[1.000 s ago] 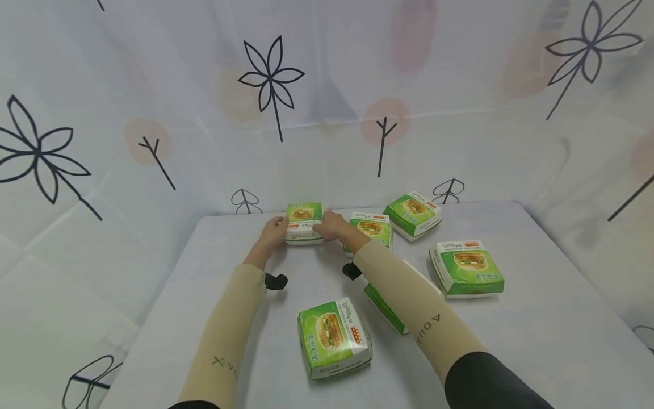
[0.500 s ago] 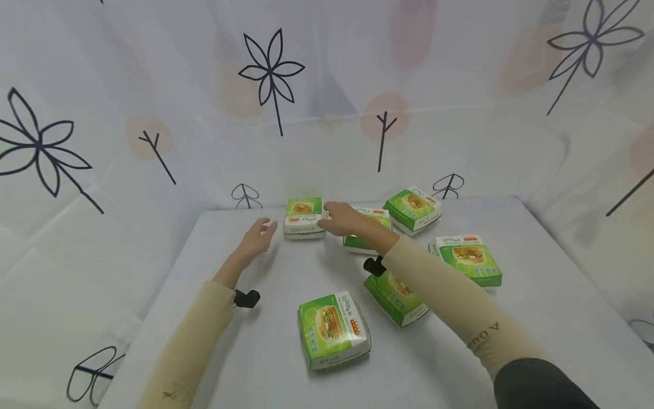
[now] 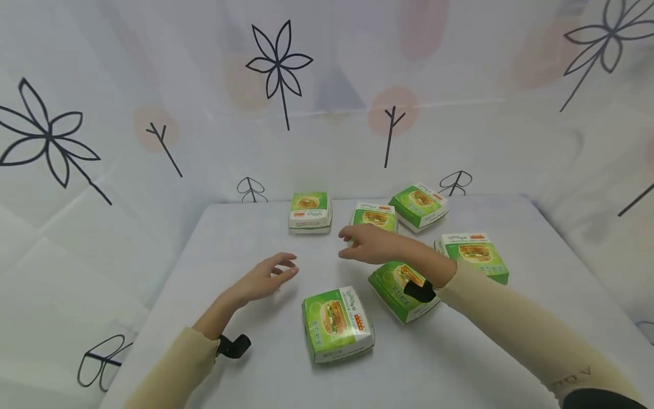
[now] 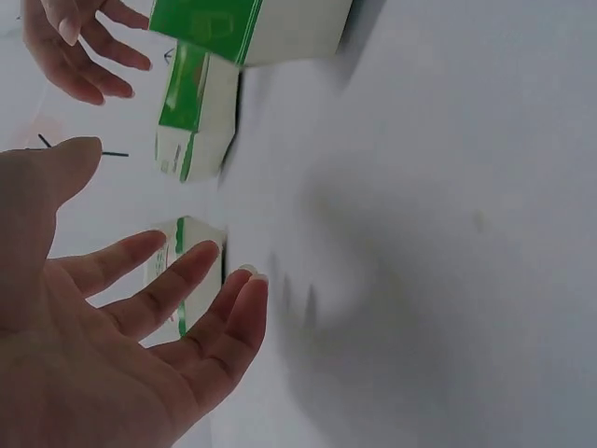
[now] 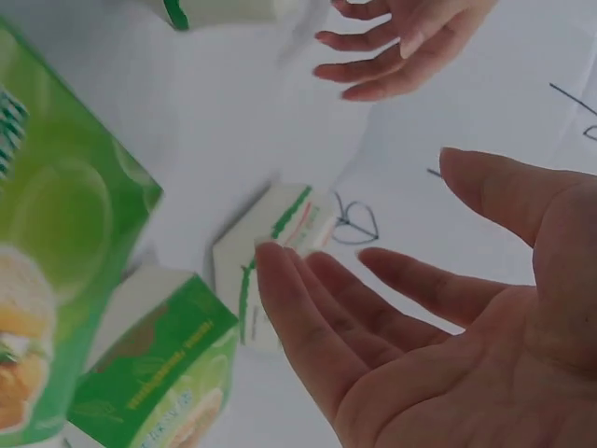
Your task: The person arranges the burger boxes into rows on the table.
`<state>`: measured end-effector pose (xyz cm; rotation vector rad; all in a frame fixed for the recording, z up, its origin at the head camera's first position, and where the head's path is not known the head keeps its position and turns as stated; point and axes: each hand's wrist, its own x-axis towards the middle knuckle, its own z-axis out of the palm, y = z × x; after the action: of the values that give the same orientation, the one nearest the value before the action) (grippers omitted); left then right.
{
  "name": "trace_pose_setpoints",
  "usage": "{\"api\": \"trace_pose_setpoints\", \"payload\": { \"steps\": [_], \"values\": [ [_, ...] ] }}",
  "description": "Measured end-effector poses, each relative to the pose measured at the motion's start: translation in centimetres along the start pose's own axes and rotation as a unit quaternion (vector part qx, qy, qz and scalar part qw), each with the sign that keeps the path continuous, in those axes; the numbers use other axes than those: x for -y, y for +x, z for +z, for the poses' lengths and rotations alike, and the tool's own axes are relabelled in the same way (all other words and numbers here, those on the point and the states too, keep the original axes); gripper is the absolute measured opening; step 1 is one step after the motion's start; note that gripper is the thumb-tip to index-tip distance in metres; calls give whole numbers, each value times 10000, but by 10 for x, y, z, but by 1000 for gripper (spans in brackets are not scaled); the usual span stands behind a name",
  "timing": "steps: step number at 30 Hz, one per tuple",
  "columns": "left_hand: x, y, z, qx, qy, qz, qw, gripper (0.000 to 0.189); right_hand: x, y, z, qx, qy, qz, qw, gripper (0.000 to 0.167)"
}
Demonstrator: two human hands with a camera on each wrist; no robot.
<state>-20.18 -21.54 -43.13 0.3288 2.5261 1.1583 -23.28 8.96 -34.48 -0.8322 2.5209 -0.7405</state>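
Observation:
My left hand [image 3: 263,279] hovers over the table left of centre, fingers loosely spread and holding nothing. My right hand [image 3: 372,244] also holds nothing; its relaxed fingers point left, and it overlaps the front of a green-and-white burger box [image 3: 375,216] in the head view. Below the right wrist lies a second burger box [image 3: 401,287], partly covered by the wrist camera. Another burger box [image 3: 337,324] sits nearest to me, right of the left hand. At the back edge stands a burger box [image 3: 310,213], apart from both hands. The left wrist view shows the left palm [image 4: 140,364] and its bent, empty fingers.
Two more burger boxes are on the right: one at the back [image 3: 419,205], one nearer the right side [image 3: 475,255]. A white cloth covers the table [image 3: 255,369]. Behind it hangs a white curtain [image 3: 327,147] with printed flowers.
Both hands have let go of the burger box at the back edge and drawn back toward me, moving apart. That box stays at the back edge.

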Motion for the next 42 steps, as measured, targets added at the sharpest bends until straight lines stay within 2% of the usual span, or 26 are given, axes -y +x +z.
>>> {"api": "trace_pose_setpoints", "payload": {
  "steps": [4,6,10,16,22,29,35,38,42],
  "values": [
    [-1,-11,14,468,-152,188,9986,54,-2,-12,11,241,101,-102,9996,51],
    [-2,-16,20,602,-183,234,9977,53,-2,-17,16,324,150,-87,9993,51],
    [-4,-21,28,642,-263,358,9970,52,-2,-24,27,376,193,-73,9991,49],
    [-4,-26,37,832,-270,521,9948,51,0,-28,43,734,314,20,9968,53],
    [-10,-23,36,919,-246,644,9934,48,0,-27,49,769,273,18,9967,50],
    [-15,-11,34,856,-228,402,9953,43,-2,-27,53,974,201,-119,9950,40],
    [-15,0,34,916,-201,406,9948,44,-3,-29,56,999,185,-84,9948,40],
    [-15,-4,31,915,-121,407,9949,48,-3,-30,56,958,198,-124,9951,41],
    [-11,-18,24,987,-73,393,9943,53,-2,-31,55,949,189,-116,9952,47]
  ]
}}
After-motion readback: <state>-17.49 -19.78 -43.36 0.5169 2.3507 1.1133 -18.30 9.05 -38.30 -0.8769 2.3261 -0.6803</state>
